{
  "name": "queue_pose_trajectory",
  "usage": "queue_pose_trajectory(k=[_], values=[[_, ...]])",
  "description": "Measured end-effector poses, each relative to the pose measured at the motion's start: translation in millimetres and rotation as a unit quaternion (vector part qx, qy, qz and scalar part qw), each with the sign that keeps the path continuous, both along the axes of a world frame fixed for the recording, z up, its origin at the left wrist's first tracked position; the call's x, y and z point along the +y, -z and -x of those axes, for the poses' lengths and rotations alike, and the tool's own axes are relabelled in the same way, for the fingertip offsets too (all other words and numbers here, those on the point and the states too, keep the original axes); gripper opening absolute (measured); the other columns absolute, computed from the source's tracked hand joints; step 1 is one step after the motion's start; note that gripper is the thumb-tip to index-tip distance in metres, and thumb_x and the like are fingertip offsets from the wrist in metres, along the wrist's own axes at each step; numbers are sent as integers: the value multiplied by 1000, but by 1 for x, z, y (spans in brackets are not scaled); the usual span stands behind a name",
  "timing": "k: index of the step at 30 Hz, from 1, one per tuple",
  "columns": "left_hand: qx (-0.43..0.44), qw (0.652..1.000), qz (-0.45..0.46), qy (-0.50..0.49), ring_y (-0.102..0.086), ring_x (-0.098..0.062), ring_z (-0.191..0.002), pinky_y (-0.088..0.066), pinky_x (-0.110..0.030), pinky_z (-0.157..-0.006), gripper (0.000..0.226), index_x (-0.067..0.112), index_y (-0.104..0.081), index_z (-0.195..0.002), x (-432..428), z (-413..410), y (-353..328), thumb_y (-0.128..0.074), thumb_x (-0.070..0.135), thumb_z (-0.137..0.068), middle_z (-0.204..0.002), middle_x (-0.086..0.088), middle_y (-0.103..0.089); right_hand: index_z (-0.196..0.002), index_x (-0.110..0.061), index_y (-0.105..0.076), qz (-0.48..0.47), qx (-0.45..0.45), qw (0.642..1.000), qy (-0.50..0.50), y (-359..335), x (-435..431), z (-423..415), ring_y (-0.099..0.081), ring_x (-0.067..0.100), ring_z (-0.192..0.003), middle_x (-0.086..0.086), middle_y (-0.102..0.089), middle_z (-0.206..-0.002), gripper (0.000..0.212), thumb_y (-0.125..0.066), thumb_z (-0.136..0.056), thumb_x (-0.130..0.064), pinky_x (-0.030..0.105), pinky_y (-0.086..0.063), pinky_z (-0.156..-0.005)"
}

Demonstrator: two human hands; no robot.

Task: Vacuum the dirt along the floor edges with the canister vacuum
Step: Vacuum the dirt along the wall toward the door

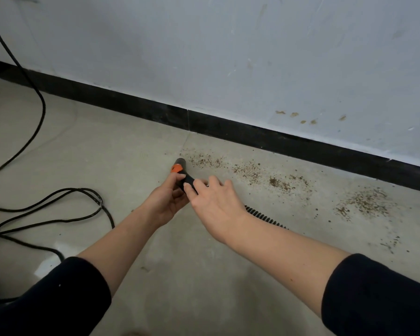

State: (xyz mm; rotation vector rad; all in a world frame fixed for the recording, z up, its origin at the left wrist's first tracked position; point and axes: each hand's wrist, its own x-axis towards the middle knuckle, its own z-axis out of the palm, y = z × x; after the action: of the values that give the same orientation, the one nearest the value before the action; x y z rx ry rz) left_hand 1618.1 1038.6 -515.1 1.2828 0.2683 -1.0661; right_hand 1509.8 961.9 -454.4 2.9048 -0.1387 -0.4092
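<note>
The black plastic vacuum nozzle with an orange collar (180, 166) lies low over the pale grey tiled floor (102, 151), and both hands are on it. The left hand (166, 202) has a closed grip on the tube from the near left side, with the thumb over the top just behind the orange collar and the fingers curled beneath. The right hand (214, 197) comes in from the right and wraps the tube further back, thumb on the near side and fingers draped over the far side. The black ribbed hose (264, 217) trails out behind its wrist toward the right. The nozzle's long axis runs from the hands up and slightly left, so its open mouth points toward the black skirting board (228, 129) at the foot of the scuffed white wall (204, 57). The scattered brown dirt (250, 170) begins just beside the mouth, on its right. From there it stretches away to the right as a band that follows the skirting, thickening into patches well off toward the right edge. The coming move would therefore seem to be a sideways sweep to the right, across the nozzle's axis and along the wall line. The right arm is on the side the dirt runs to. A black power cable (41, 112) loops on the floor well to the left, apart from that path.
</note>
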Motion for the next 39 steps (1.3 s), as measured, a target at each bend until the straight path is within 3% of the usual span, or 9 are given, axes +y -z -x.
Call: queue_pose_trajectory(k=[3, 6, 8, 13, 18, 25, 30, 35, 39], values=[[0, 1000, 3, 6, -64, -6, -51, -51, -18, -48, 42, -5, -55, -131, -4, 6, -3, -52, 19, -96, -74, -3, -65, -147, -5, -21, 1, 5, 1000, 8, -5, -2, 6, -44, 33, -108, 11, -41, -125, 78, -64, -83, -13, 45, -46, -80], [-1, 1000, 10, 24, -60, -4, -44, -49, -16, -45, 31, -1, -58, -119, -10, 14, -8, -50, 19, -97, -54, 3, -62, -146, -5, -23, 1, 12, 1000, 20, -8, -4, 11, -44, 33, -109, 10, -42, -125, 74, -63, -84, -12, 46, -46, -80], [-2, 999, 13, 33, -58, -3, -42, -48, -16, -44, 24, 1, -58, -111, -13, 18, -10, -49, 19, -98, -50, 5, -61, -145, -5, -24, 3, 14, 1000, 27, -10, -5, 14, -44, 33, -110, 10, -42, -124, 72, -62, -84, -12, 45, -46, -80], [-3, 999, 17, 34, -58, -4, -42, -48, -17, -44, 14, 13, -63, -95, -20, 26, -11, -51, 20, -97, -68, -1, -61, -144, -5, -27, 14, 20, 999, 41, -14, -8, 21, -45, 34, -110, 10, -43, -124, 70, -63, -84, -14, 45, -47, -80], [0, 999, 13, 43, -56, -5, -40, -46, -17, -41, 18, 10, -60, -85, -30, 32, -13, -52, 20, -97, -57, 1, -59, -141, -4, -31, 17, 25, 998, 57, -19, -12, 26, -45, 35, -110, 11, -43, -123, 63, -60, -85, -11, 45, -47, -79], [-10, 1000, 19, 23, -58, -5, -43, -48, -17, -44, 13, 14, -63, -91, -29, 24, -10, -54, 22, -97, -77, -3, -61, -142, -7, -30, 1, 15, 998, 62, -15, -15, 18, -45, 33, -111, 10, -44, -124, 68, -64, -84, -14, 43, -44, -74], [-18, 1000, 5, 7, -60, -4, -45, -49, -17, -45, 19, 6, -61, -95, -18, 4, -5, -55, 24, -96, -59, 2, -63, -143, -8, -28, -15, 2, 999, 51, -4, -9, 0, -46, 32, -109, 9, -44, -124, 77, -71, -79, -16, 42, -45, -73], [-31, 999, -7, -17, -65, -7, -53, -51, -18, -48, 25, 4, -59, -111, -5, -15, 2, -56, 22, -94, -89, -7, -65, -148, -9, -21, -31, -11, 999, 37, 7, -2, -18, -46, 32, -109, 9, -42, -128, 85, -71, -79, -15, 42, -47, -75], [-46, 998, -11, -35, -64, -7, -54, -51, -18, -48, 14, 7, -59, -96, 2, -28, 5, -55, 20, -94, -89, -7, -64, -150, -10, -16, -43, -17, 999, 29, 14, 3, -32, -46, 32, -109, 10, -41, -130, 88, -70, -80, -14, 43, -47, -76]])
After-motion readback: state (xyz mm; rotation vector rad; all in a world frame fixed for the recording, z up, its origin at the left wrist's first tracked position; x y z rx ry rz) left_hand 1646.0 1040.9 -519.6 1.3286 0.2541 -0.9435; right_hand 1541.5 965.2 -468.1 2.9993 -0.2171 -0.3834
